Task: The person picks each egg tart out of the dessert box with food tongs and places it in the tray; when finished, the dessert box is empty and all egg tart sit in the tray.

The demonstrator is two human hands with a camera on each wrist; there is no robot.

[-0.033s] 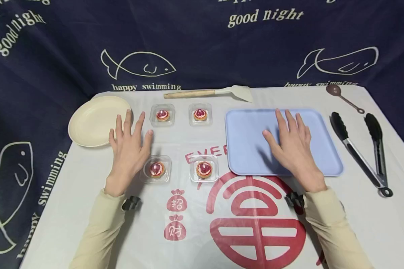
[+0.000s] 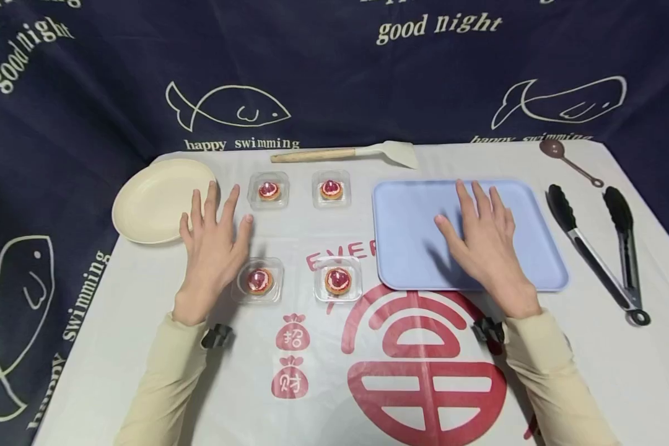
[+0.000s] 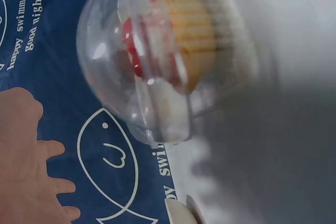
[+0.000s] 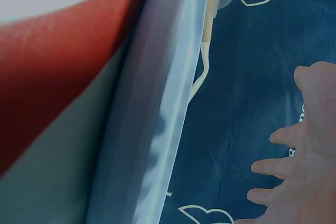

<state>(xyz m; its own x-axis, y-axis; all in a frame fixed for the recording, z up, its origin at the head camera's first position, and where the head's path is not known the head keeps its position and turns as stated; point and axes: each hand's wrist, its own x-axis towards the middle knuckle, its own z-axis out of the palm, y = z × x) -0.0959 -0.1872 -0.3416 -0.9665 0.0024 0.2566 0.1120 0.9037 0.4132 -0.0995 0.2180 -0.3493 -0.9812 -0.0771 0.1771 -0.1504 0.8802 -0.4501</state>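
My left hand (image 2: 209,257), palm down with fingers spread, holds nothing. It is between the cream plate (image 2: 153,201) and a clear box with a small tart (image 2: 260,282); its fingertips overlap the plate's rim in the head view. Close up in the left wrist view, a domed clear box holds a tart (image 3: 197,40) beside the hand (image 3: 21,156). Over the light blue tray (image 2: 412,229) hovers my right hand (image 2: 490,248), also empty, fingers stretched and thumb apart. The right wrist view has this hand (image 4: 310,150) beside the tray's edge (image 4: 173,93).
Several boxed tarts stand in two rows, one at the far left (image 2: 269,191). A wooden-handled spatula (image 2: 318,155) lies along the back. Right of the tray are black-tipped tongs (image 2: 601,269), spread apart, and a brown spoon (image 2: 553,149). A dark blue printed cloth (image 2: 334,74) hangs behind the table.
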